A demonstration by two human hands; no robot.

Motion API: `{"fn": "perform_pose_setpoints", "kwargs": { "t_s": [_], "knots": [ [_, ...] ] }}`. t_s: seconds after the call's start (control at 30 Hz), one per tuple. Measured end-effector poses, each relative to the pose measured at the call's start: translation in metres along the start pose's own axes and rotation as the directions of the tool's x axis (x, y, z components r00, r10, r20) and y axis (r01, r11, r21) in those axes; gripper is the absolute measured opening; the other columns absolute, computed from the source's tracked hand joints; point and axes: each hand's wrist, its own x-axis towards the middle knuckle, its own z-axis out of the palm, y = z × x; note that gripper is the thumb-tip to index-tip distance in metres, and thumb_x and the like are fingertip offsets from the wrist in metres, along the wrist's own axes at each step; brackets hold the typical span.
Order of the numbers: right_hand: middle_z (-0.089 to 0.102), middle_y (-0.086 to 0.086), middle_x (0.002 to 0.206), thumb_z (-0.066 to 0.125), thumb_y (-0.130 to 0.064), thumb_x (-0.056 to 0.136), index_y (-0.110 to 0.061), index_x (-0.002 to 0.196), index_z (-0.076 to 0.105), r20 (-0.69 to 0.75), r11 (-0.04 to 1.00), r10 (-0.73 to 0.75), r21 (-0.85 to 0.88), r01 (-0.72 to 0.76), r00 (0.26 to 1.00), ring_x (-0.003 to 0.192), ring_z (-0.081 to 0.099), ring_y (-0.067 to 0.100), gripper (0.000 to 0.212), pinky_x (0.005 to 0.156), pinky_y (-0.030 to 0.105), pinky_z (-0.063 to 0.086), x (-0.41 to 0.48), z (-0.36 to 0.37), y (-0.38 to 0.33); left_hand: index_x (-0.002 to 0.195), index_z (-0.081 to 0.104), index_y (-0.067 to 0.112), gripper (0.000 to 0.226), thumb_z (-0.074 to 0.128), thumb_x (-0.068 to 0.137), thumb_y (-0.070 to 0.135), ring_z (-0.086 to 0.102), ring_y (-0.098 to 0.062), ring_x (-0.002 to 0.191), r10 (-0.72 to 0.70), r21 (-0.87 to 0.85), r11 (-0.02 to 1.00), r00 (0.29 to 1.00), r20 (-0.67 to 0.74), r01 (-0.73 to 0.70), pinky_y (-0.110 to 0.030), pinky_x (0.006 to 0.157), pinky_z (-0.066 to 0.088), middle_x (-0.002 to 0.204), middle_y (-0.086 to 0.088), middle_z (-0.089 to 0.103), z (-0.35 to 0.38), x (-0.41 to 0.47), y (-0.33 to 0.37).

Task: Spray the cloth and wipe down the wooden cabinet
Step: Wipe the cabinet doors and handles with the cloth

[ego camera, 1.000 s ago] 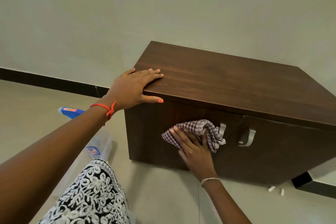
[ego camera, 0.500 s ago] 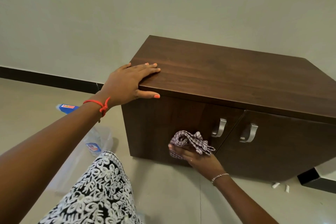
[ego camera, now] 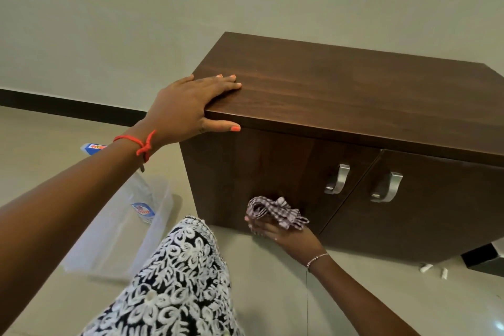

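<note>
Right hand (ego camera: 286,234) of mine grips the checked cloth (ego camera: 275,211) against the wooden cabinet (ego camera: 354,95) door — left hand (ego camera: 185,109) lies flat, ungripping, on its top corner.

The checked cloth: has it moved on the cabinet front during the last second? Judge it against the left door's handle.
Yes. The checked cloth in the right hand has gone down and leftward from beside the left handle to the door's bottom edge.

One wooden cabinet (ego camera: 341,95) is seen, with two doors and two metal handles (ego camera: 337,179). One checked cloth (ego camera: 275,211), one spray bottle (ego camera: 141,199) and two hands (ego camera: 191,106) are counted.
</note>
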Motion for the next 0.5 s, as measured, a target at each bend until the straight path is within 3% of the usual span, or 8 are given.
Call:
{"fn": "perform_pose_setpoints", "kwargs": {
  "t_s": [0.1, 0.23, 0.4, 0.5],
  "knots": [
    [0.054, 0.001, 0.134, 0.027, -0.012, 0.094, -0.025, 0.135, 0.045, 0.076, 1.0, 0.002, 0.03, -0.004, 0.997, 0.116, 0.057, 0.021, 0.047, 0.084, 0.034, 0.054, -0.012, 0.008, 0.004, 0.141, 0.028, 0.035, 0.085, 0.042, 0.066, 0.073, 0.022, -0.008, 0.138, -0.002, -0.007, 1.0, 1.0, 0.008, 0.002, -0.033, 0.111, 0.015, 0.15, 0.011, 0.026, 0.0, 0.001, -0.001],
    [0.047, 0.007, 0.139, 0.032, -0.011, 0.089, -0.021, 0.136, 0.045, 0.022, 1.0, 0.009, -0.029, -0.008, 1.0, 0.12, 0.053, 0.022, 0.05, 0.1, 0.037, 0.043, -0.053, 0.006, 0.03, 0.141, 0.028, 0.035, 0.086, 0.043, 0.066, 0.075, 0.022, -0.008, 0.138, 0.006, -0.003, 1.0, 1.0, 0.0, -0.006, -0.032, 0.111, 0.014, 0.15, 0.012, 0.027, 0.0, 0.001, -0.001],
    [0.014, -0.01, 0.156, 0.029, 0.007, 0.082, -0.027, 0.147, 0.021, -0.069, 0.997, 0.043, -0.059, -0.048, 0.997, 0.138, 0.029, 0.012, 0.074, 0.106, 0.039, 0.032, -0.047, -0.015, 0.033, 0.14, 0.029, 0.036, 0.088, 0.045, 0.065, 0.078, 0.023, -0.009, 0.138, -0.012, -0.002, 1.0, 1.0, -0.005, 0.012, -0.034, 0.11, 0.018, 0.15, 0.012, 0.027, -0.001, 0.0, 0.001],
    [0.031, -0.01, 0.15, 0.03, 0.003, 0.084, -0.031, 0.145, 0.026, -0.107, 0.998, 0.023, -0.054, -0.029, 0.994, 0.131, 0.042, 0.017, 0.07, 0.1, 0.038, 0.04, -0.023, 0.0, 0.018, 0.14, 0.029, 0.036, 0.085, 0.042, 0.065, 0.073, 0.021, -0.007, 0.138, -0.012, -0.015, 1.0, 1.0, 0.002, 0.012, -0.033, 0.11, 0.016, 0.15, 0.013, 0.027, -0.001, 0.0, 0.0]
  ]
}}
